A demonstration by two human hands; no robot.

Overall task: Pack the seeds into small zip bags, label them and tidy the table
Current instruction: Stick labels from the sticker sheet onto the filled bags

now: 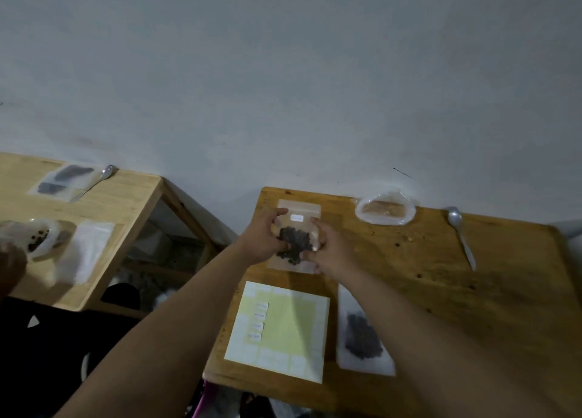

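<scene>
Head view, grip: left hand (263, 235) and right hand (331, 251) each pinch one side edge of the zip bag (299, 209), fingers curled onto its front.
Zip bag: clear, dark seeds (295, 244) bunched at mid-height, small white label (296, 218) above them; at the table (472, 291)'s far side.
Arms: both forearms stretched forward, converging on the bag.

- A single wide-angle view from the person's head, above the near edge of the table (472, 291), facing forward and down.
- The view is tilted: the table's far edge slopes down to the right, and the wall (283, 71) fills the upper half.
- It is close. Both forearms enter from the bottom, and the left hand (261, 238) and right hand (330, 254) hold a zip bag (297, 225) near the middle.
- A second table (126, 203) lies at the left, partly blurred.
</scene>
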